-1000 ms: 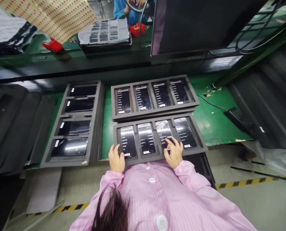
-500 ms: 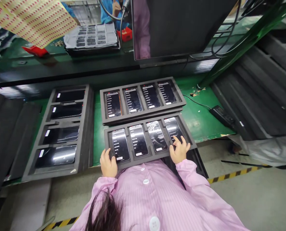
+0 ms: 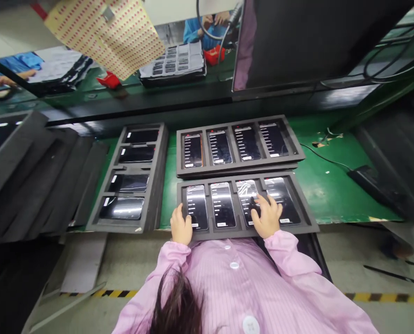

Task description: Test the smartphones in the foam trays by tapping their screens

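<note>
A grey foam tray (image 3: 242, 232) holding several phones lies at the near edge of the green table. My left hand (image 3: 181, 225) rests at the tray's left end, fingers apart, its thumb beside the leftmost phone (image 3: 197, 204). Over the third phone from the left (image 3: 248, 197) and the divider to its right is my right hand (image 3: 267, 216), fingers spread, holding nothing. The second phone (image 3: 223, 204) and the rightmost phone (image 3: 284, 199) lie flat in their slots. White menu text shows on several dark screens.
Behind is another foam tray (image 3: 235, 169) of phones. A third tray (image 3: 154, 185) stands at the left, near stacked foam trays (image 3: 54, 176). A dark monitor (image 3: 307, 46) is at the back. A black adapter (image 3: 370, 183) lies right. Another person's hands (image 3: 214, 21) show beyond.
The view has shifted, moving the trays rightward in the picture. My right hand has moved left from the rightmost phone to the third one. My left hand remains at the tray's left end.
</note>
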### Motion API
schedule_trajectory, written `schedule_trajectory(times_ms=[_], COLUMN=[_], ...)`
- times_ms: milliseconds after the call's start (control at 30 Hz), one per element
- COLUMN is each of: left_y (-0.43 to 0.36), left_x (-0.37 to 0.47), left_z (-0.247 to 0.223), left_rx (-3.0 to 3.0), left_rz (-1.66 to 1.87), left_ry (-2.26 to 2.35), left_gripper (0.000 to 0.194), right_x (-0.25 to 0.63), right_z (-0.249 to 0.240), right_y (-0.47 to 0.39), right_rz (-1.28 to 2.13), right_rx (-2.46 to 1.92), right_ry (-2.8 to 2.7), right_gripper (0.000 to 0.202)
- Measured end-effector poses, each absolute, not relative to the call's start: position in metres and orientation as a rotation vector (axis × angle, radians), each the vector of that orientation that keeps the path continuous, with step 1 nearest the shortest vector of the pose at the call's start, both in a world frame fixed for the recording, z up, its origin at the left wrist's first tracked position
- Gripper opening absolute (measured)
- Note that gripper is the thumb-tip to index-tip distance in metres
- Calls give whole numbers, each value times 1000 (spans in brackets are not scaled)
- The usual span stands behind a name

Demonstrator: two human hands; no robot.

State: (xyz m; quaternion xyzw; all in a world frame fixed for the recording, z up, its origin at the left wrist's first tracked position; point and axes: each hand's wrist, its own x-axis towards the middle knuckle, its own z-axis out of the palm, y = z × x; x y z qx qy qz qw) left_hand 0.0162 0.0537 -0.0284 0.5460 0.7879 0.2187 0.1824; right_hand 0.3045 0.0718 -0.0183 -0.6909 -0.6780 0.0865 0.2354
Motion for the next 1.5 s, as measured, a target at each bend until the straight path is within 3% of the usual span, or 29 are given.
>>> schedule_trajectory(times_ms=[333, 733, 1167, 1500], left_y=[76, 81, 78, 82], left_x=[25, 28, 15, 18], left_z=[-14, -13, -36, -31], left_rx=[1608, 1649, 1617, 1543], left_rz=[400, 254, 646, 629], left_ry=[2256, 2309, 2262, 2259], left_gripper=[46, 44, 51, 56], right_x=[225, 259, 289, 340], right_z=[-8, -16, -16, -10], right_y=[102, 89, 99, 104], right_rz=[338, 224, 218, 143], right_rx=[-1885, -2011, -2292, -2543], right_ry=[-2248, -1930, -1744, -1569], right_gripper=[40, 37, 39, 41])
